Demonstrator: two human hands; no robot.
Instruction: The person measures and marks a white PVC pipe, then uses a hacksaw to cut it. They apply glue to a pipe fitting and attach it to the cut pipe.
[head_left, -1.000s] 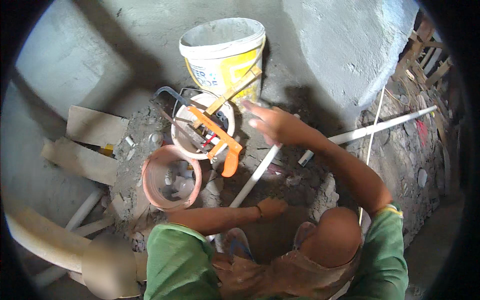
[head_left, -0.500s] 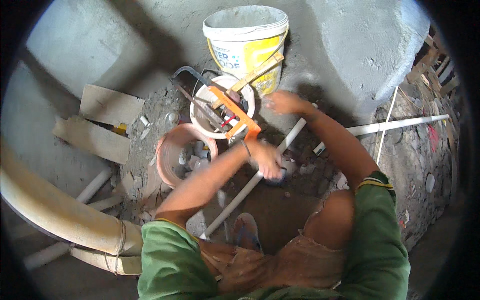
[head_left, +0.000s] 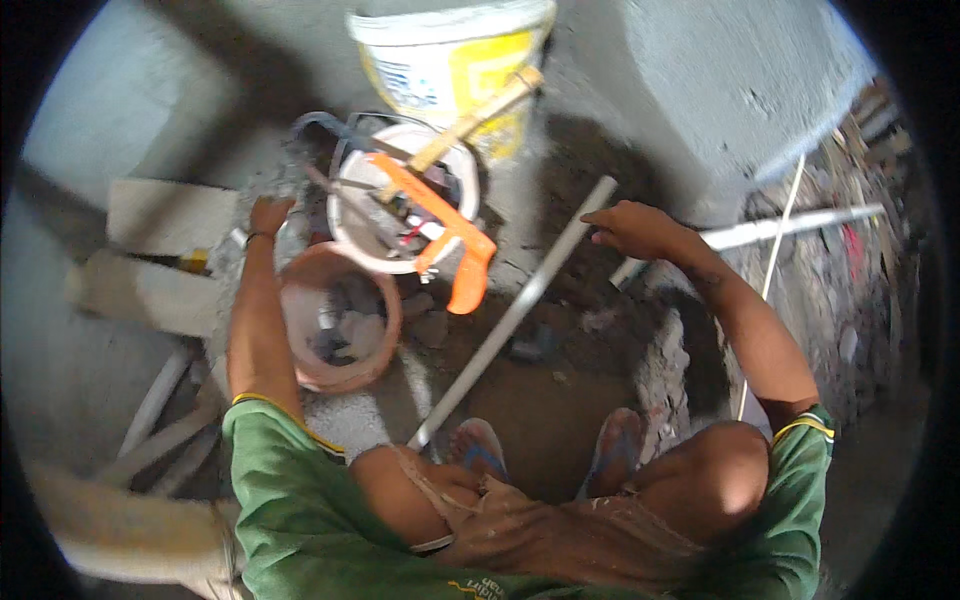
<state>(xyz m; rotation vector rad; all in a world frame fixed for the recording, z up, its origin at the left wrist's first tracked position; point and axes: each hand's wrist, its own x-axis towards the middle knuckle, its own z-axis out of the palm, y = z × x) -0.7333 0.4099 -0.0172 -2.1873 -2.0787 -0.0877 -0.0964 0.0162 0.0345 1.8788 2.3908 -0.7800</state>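
My right hand (head_left: 636, 229) is beside the upper end of a pale pipe (head_left: 530, 295). Its index finger is stretched out to the pipe's edge, and the other fingers bend below it. The pipe slants down towards my left knee. Far to the left, my left hand (head_left: 270, 216) reaches past a white bucket (head_left: 335, 215), its fingers partly extended and slightly blurred; nothing shows in them. Across that bucket lie an orange-handled hacksaw (head_left: 470, 265) and a wooden-handled tool (head_left: 470, 125). A reddish bucket (head_left: 390, 330) with small pieces inside stands below it.
A large white and yellow bucket (head_left: 420, 75) stands against the grey wall. Flat boards (head_left: 165, 215) lie at the left. Another white pipe (head_left: 800, 228) and a thin white rod (head_left: 775, 260) rest on rubble at the right. A thick yellowish pipe (head_left: 130, 525) runs at lower left.
My left hand has let go of the pipe and moved left, beyond the white bucket. My right hand has shifted slightly right. The view has moved, and both feet now show.
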